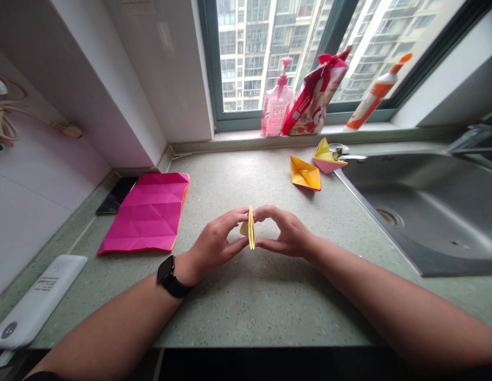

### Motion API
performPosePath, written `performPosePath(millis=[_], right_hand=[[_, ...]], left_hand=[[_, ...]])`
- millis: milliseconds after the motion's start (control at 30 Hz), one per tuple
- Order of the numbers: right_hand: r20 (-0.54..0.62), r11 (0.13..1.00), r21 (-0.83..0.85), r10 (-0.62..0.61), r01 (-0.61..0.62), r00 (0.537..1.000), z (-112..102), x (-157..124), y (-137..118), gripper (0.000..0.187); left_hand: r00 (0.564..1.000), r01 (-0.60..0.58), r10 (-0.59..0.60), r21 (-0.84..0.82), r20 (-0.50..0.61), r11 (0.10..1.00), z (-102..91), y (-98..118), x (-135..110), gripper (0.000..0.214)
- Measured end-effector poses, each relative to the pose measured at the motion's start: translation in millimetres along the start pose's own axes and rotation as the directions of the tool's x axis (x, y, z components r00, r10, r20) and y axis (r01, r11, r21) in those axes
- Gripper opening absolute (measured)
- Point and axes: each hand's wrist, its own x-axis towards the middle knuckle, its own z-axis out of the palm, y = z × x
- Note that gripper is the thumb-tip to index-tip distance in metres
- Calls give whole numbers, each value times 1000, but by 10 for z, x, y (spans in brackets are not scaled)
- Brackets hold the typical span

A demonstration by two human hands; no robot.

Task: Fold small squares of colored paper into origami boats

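Observation:
Between my two hands, above the middle of the countertop, a small folded piece of yellow paper [251,228] stands on edge, its layers seen end-on. My left hand [219,236], with a black watch on the wrist, grips its left side between thumb and fingers. From the other side, my right hand [286,230] presses its fingertips and thumb against the paper, the fingers curved. A yellow flap sticks out toward the left fingers. Farther back, near the sink, sit an orange folded paper boat [305,173] and a yellow and pink one [327,157].
Magenta creased paper sheets [146,214] lie at left, partly over a dark flat device [116,197]. A white power bank [39,299] rests at the front left. The steel sink [432,211] is at right. A pump bottle [276,106], red bag [315,100] and orange-white bottle [373,98] line the windowsill.

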Motion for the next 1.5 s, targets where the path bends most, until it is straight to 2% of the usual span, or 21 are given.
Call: performPosePath(millis=[333, 767, 1167, 1400, 1500], right_hand=[[-1, 998, -61, 8, -8, 1000, 4, -17, -3, 50], [-23, 992, -123, 6, -9, 1000, -4, 23, -62, 38], [-52, 985, -173, -23, 14, 998, 7, 32, -64, 37], [-76, 979, -206, -8, -8, 997, 11, 21, -84, 35], [-62, 982, -189, -10, -2, 998, 11, 18, -82, 39]], left_hand=[[1000, 24, -25, 95, 4, 995, 10, -4, -52, 61], [999, 44, -43, 63, -8, 997, 49, -9, -71, 61], [999, 36, -36, 30, -21, 999, 78, -10, -61, 57], [993, 106, -105, 22, -63, 994, 93, -24, -58, 55], [992, 116, -114, 43, -52, 992, 90, -27, -62, 62]])
